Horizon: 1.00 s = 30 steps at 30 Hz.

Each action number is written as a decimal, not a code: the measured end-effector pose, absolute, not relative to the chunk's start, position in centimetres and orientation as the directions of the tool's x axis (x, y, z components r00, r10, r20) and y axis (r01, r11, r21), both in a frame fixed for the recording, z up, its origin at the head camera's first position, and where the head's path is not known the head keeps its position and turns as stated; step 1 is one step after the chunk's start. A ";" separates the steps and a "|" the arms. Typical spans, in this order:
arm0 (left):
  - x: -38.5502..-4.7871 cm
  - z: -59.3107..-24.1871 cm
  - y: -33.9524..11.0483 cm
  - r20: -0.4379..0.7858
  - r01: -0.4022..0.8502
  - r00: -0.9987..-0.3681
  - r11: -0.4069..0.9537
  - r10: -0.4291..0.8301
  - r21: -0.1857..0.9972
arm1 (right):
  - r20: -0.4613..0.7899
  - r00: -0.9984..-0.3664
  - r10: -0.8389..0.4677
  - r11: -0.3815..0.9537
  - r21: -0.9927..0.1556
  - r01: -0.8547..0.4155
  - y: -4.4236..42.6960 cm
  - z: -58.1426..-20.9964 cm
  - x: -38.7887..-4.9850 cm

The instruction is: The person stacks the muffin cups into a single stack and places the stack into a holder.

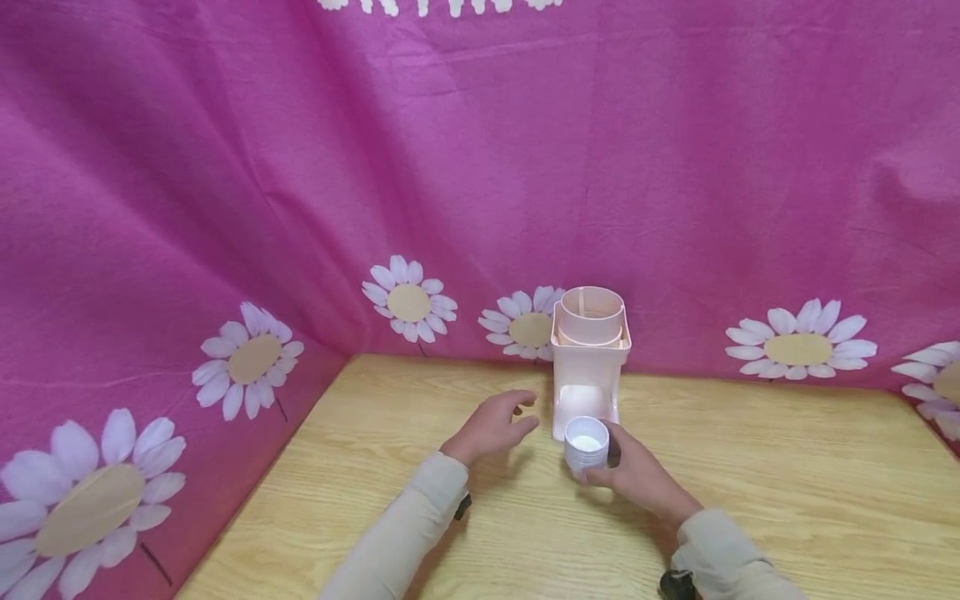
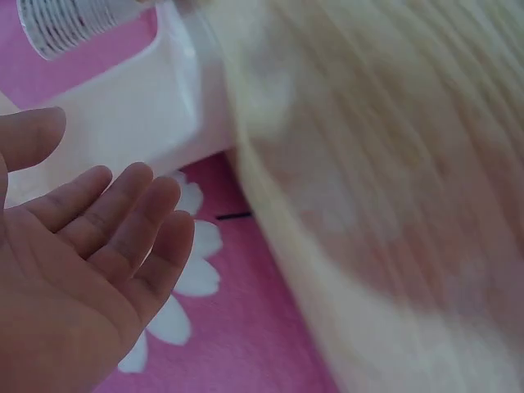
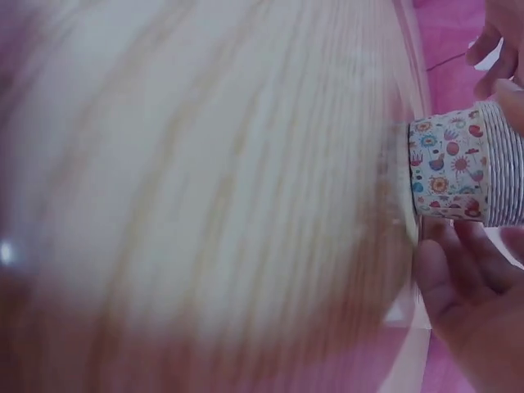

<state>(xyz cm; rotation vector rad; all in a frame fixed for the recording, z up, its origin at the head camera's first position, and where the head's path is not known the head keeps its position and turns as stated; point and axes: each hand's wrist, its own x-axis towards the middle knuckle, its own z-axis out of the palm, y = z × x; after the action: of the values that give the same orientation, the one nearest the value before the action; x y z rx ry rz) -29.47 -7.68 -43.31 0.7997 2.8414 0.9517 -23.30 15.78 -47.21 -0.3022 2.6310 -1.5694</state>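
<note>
In the head view, a stack of nested paper cups [image 1: 587,454] stands mouth up in front of a pale pink cup dispenser [image 1: 588,367]. My right hand [image 1: 641,473] holds the stack from its right side, thumb in front and fingers behind. A small colourful flower print covers the lowest cup of the stack [image 3: 449,168] in the right wrist view, with several ridged rims above it. To the left of the stack, my left hand [image 1: 491,425] hovers with nothing in it. The left wrist view shows that hand's palm [image 2: 65,286] and loosely bent fingers beside the dispenser.
The light wood-grain table [image 1: 510,533] lies under both arms. A magenta cloth [image 1: 480,183] with large white daisies hangs behind the dispenser and along the left side. The dispenser's round tube [image 1: 592,317] rises from its top, close to the cloth.
</note>
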 end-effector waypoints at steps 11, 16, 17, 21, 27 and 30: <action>-29.8 -44.1 -7.3 0.060 0.432 -0.872 0.704 0.486 0.564 | 0.131 -0.979 -0.156 0.480 -0.856 -0.191 16.2 -47.0 -23.7; -29.4 -44.0 -5.2 0.097 0.502 -0.859 0.788 0.503 0.357 | 0.163 -0.977 -0.139 0.546 -0.810 -0.213 17.5 -46.6 -23.3; -29.3 -43.9 -4.7 0.109 0.523 -0.849 0.792 0.517 0.316 | 0.175 -0.974 -0.145 0.556 -0.800 -0.226 17.8 -46.5 -23.2; -29.3 -44.4 -3.4 0.147 0.606 -0.795 0.773 0.588 0.189 | 0.243 -0.952 -0.186 0.587 -0.749 -0.306 18.5 -46.3 -23.1; -30.0 -45.6 -2.9 0.136 0.697 -0.716 0.714 0.685 0.072 | 0.285 -0.934 -0.215 0.626 -0.694 -0.356 19.2 -46.3 -23.1; -30.5 -45.9 -2.6 0.129 0.715 -0.697 0.697 0.705 0.053 | 0.268 -0.940 -0.214 0.636 -0.692 -0.342 19.3 -46.5 -22.9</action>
<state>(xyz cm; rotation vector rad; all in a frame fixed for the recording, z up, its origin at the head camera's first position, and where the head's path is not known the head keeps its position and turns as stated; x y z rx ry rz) -30.49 -2.61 -45.92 1.2528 2.9840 0.1614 -22.95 19.33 -46.53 -0.5108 2.9844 -1.3187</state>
